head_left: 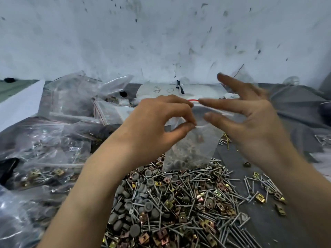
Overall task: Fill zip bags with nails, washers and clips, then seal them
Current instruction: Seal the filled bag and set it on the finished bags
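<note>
The clear plastic zip bag [193, 149] with a red-lined mouth, grey washers in its bottom, hangs just above the heap of steel nails, grey round washers and brass clips [179, 203]. The left hand [154, 127] pinches its top edge. The right hand [250, 119] spreads straight fingers at the mouth. Filled clear bags [44, 154] lie to the left.

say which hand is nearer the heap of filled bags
Left. The left hand, pinching the zip bag, is just right of the heap of filled bags; the right hand is beyond the zip bag, farther off.
</note>
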A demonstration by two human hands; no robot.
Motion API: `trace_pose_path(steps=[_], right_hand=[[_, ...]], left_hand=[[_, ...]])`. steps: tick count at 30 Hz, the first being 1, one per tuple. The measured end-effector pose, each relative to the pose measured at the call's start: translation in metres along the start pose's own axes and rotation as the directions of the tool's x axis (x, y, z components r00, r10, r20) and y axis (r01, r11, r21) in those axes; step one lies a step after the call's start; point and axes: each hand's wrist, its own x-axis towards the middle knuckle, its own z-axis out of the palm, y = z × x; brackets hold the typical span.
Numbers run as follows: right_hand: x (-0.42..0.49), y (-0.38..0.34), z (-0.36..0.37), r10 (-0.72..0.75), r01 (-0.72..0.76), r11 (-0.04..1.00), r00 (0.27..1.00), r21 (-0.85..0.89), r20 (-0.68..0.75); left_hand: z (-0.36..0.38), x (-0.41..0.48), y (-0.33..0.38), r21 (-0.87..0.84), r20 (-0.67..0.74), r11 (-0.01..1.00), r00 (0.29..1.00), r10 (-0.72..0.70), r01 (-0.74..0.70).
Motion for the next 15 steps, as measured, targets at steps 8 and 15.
trace_pose_path(steps=[8,15], right_hand=[[-0.026,0.066,0.017,0.352,-0.351,0.935,0.936,-0.051,0.011],[-0.065,0.097,0.053,0.456,-0.374,0.881,0.836,-0.291,0.305]], left_hand=[[0.003,0.006,-0.023,0.006,-0.109,0.986,0.98,-0.168,0.169],[0.008,0.009,-0.043,0.05,-0.213,0.951,0.934,-0.287,0.304]])
